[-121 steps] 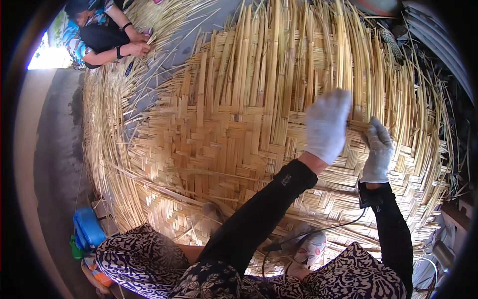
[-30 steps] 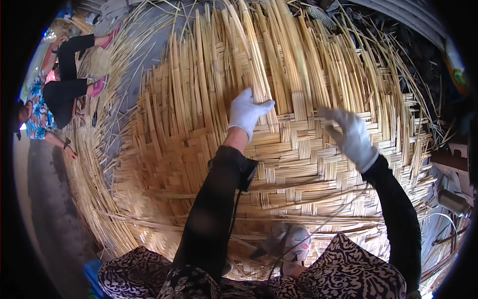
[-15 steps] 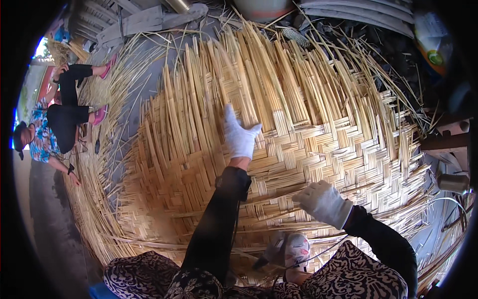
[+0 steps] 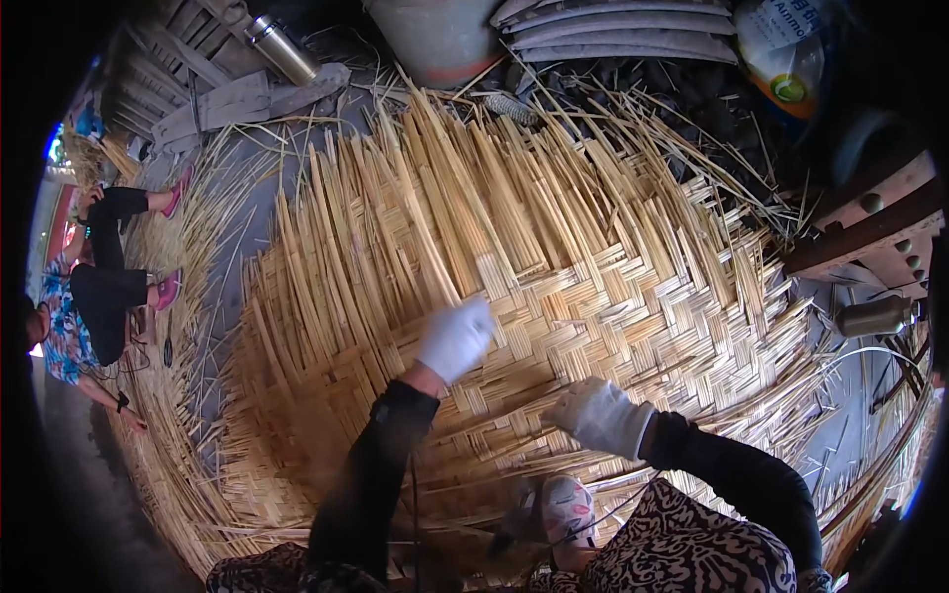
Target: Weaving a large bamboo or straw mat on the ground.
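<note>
A large woven mat of split reed strips [image 4: 633,287] spreads below me, with long upright unwoven ends along its far side. My left hand [image 4: 457,338], in a white glove, is over the middle of the mat at the base of those ends, fingers curled and slightly blurred; what they hold is unclear. My right hand [image 4: 593,417], also gloved, is lower and further right, fingers bent against crosswise strips on the weave; whether one is gripped is hidden. My patterned shoe [image 4: 568,509] rests on the mat's near part.
A co-worker [image 4: 74,316] sits at left among loose straw. Beyond the mat are a steel flask [image 4: 282,49], a bucket [image 4: 430,30], stacked grey curved pieces [image 4: 613,35] and a plastic bag [image 4: 771,79]. A rusty frame [image 4: 860,247] and a metal cylinder [image 4: 870,316] stand at right.
Both my hands have come down toward me and leftward from the upright ends, fingers now more curled. The view has shifted, showing more of the objects beyond the mat.
</note>
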A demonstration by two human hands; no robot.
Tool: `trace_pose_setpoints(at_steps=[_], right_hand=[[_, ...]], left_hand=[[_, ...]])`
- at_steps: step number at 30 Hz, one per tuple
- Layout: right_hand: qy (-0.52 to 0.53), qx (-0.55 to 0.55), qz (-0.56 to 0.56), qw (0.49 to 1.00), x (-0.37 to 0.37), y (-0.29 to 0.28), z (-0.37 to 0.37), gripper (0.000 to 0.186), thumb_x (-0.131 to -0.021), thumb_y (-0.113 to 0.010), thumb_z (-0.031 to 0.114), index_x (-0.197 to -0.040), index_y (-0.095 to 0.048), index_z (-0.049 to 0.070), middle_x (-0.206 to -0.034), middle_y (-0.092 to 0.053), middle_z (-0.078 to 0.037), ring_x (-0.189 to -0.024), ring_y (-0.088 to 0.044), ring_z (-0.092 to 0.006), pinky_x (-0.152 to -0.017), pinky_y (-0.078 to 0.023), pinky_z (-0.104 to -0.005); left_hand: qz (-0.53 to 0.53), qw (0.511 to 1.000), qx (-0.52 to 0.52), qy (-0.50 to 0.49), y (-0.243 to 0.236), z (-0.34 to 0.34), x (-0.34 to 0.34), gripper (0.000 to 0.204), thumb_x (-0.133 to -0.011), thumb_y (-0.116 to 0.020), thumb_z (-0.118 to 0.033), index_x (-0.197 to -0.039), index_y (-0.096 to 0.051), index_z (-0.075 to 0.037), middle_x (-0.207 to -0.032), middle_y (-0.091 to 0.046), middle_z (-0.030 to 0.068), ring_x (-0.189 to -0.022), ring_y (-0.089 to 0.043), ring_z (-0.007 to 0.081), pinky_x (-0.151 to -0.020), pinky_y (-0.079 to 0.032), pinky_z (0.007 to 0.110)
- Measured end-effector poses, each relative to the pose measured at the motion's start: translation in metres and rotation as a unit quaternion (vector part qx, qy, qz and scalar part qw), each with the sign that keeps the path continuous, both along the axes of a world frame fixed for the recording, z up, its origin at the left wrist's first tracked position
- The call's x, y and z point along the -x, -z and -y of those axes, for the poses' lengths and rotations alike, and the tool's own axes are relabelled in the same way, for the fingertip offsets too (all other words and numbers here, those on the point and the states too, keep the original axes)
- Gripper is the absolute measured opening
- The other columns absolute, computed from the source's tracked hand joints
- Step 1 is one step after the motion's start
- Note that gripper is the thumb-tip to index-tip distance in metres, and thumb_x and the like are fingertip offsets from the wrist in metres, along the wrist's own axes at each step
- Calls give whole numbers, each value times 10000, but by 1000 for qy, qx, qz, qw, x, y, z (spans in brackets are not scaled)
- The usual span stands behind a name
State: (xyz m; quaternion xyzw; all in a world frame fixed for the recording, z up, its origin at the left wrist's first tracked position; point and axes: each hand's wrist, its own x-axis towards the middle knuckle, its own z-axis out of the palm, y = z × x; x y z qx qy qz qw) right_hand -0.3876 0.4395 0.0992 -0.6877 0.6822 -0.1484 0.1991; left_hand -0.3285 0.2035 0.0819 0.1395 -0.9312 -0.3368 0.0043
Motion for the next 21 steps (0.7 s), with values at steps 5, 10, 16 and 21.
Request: trace_pose_setpoints(at_steps=[5,10,16,21], right_hand=[[21,-79,12,997,13,3,-4,113,-774,-527,162,-845,-582,93,-701,-595,-97,-658,-599,-280,-593,-478,-389],[19,-85,46,995,25,5,3,126,-798,-486,186,-802,-569,92,-671,-584,-100,-617,-593,-278,-581,-484,-391],[130,-58,62,988,44,-8,20,173,-806,-496,236,-774,-568,82,-645,-573,-94,-557,-572,-281,-548,-487,-367],[271,83,41,958,71,-10,15,174,-767,-567,258,-755,-613,91,-692,-604,-76,-586,-579,-283,-530,-466,-368]], left_hand=[[70,989,-124,-26,-34,-15,-23,213,-775,-584,-196,-681,-462,-48,-628,-565,73,-557,-591,213,-568,-468,337],[99,974,-157,127,-56,-15,-57,391,-776,-609,-380,-1037,-603,-88,-873,-638,149,-797,-630,236,-691,-481,292],[220,969,-1,-112,-64,10,-79,336,-764,-604,-398,-753,-612,-62,-712,-602,140,-683,-592,299,-587,-459,343],[150,979,129,-41,-46,26,-118,253,-757,-595,-320,-669,-563,-85,-624,-546,122,-632,-553,303,-553,-428,374]])
